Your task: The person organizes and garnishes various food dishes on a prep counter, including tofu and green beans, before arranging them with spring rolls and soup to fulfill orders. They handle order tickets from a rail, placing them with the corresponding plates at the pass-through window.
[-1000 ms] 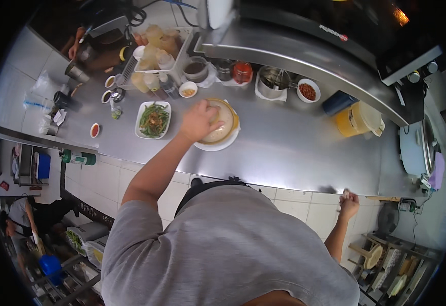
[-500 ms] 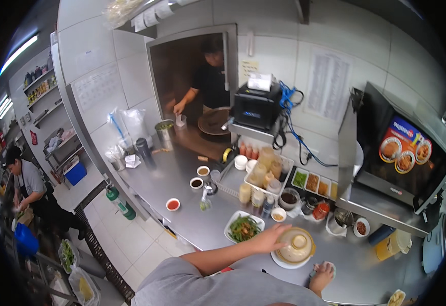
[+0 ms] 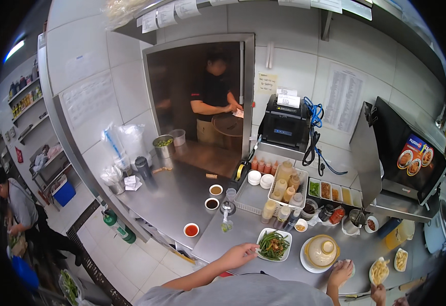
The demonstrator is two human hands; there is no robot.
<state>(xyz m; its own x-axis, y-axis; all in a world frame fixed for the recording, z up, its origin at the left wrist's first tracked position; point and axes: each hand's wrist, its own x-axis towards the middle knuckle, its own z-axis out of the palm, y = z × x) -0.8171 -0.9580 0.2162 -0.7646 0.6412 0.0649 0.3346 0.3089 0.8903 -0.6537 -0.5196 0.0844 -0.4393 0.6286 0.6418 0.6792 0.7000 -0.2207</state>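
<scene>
Nearest the camera, the person's left hand (image 3: 241, 253) reaches over the front edge of the steel counter (image 3: 182, 204), its grip loosely open, fingertips just at the near rim of a white square plate of green beans (image 3: 274, 245) without closing on it. The right hand (image 3: 341, 272) rests at the near rim of a white round plate (image 3: 307, 263) that carries a lidded clay pot (image 3: 322, 250); its fingers curl against the rim, but whether they actually clasp it cannot be told. The plate of beans and the clay pot sit side by side, just apart, near the counter's front edge. To the right of the pot lie two small white dishes of pale fried food (image 3: 380, 270), and another person's hand (image 3: 379, 294) shows at the lower edge below them.

Left of the beans stands a small bowl of red sauce (image 3: 191, 230), with two bowls of dark sauce (image 3: 212, 203) further back. Behind the plates a white basket of squeeze bottles (image 3: 284, 191) stands beside a row of condiment tubs (image 3: 332, 193). Farther on sit a black receipt printer (image 3: 285, 125) and, to the right, a dark screen showing pictures of food (image 3: 411, 153). Farthest back, through a serving hatch (image 3: 197, 102), a person in a black shirt (image 3: 213, 99) works over a round pan.
</scene>
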